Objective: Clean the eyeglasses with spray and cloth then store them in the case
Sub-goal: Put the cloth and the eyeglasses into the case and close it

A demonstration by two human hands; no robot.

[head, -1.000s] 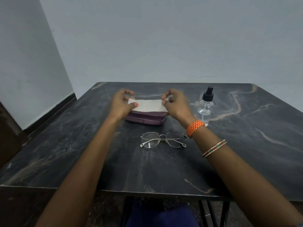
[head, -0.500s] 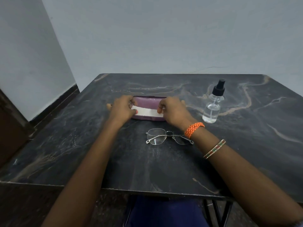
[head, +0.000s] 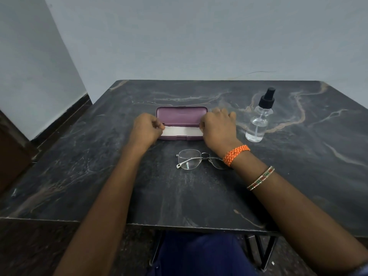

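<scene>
So the left hand point(head: 146, 127) is pinching the left end of the white cloth point(head: 181, 131), which a second ago was held up in the air and now lies flat inside the open purple case point(head: 182, 116). Looks like storing the cloth, or fetching it. Right hand point(head: 218, 126) grips the other end. Eyeglasses point(head: 196, 161) sit on the tabletop point(head: 79, 166), right lens hidden by the wrist. Spray bottle point(head: 258, 122) far right, untouched.

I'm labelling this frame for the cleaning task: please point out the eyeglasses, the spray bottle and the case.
eyeglasses point(head: 188, 159): head view, on the left lens.
spray bottle point(head: 256, 127): head view, on the clear body.
case point(head: 181, 115): head view, on the open purple lid.
</scene>
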